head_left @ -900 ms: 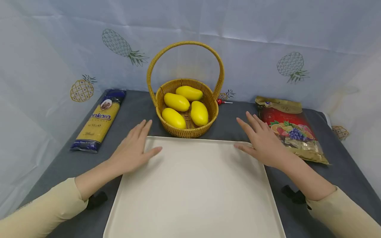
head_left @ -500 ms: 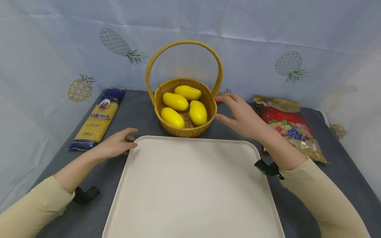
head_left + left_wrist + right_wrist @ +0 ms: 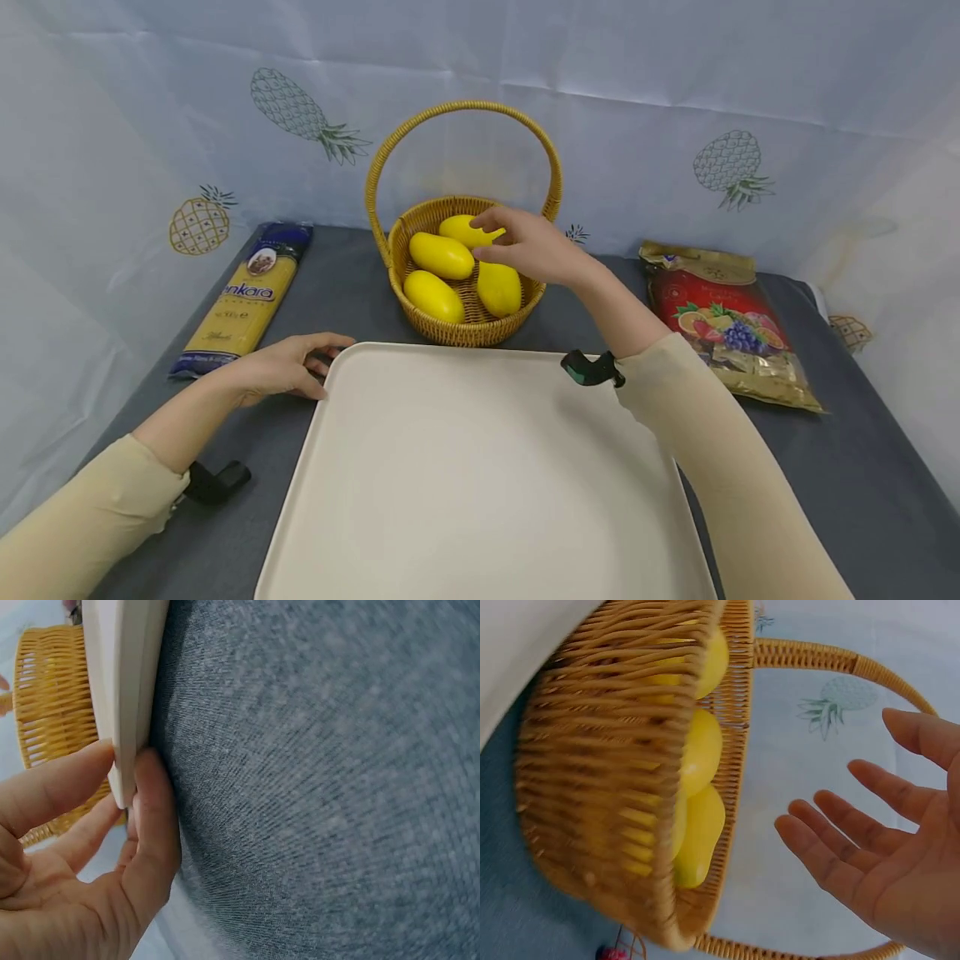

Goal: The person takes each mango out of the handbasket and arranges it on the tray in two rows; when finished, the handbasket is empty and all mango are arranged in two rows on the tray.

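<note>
My left hand [image 3: 281,367] is at the far left corner of a cream tray [image 3: 480,467]. In the left wrist view its thumb and fingers pinch the tray's rim [image 3: 127,712], one finger lying underneath. Behind the tray stands a wicker basket [image 3: 480,336] with a tall hoop handle. Several yellow mangoes [image 3: 442,256] lie in it. Over the basket's right side hovers my right hand [image 3: 536,246], partly covering two mangoes in the head view. Its fingers are loosely bent and hold nothing; the right wrist view shows them above the mangoes, apart from them.
A pasta packet [image 3: 243,304] lies left of the basket on the dark grey cloth. To the right lies a red and gold bag [image 3: 723,325] with fruit printed on it. A pineapple-patterned curtain [image 3: 637,150] hangs behind the table.
My right hand has moved left from the tray's right corner to above the basket. My left hand has shifted from over the tray to its left corner and taken hold of the rim.
</note>
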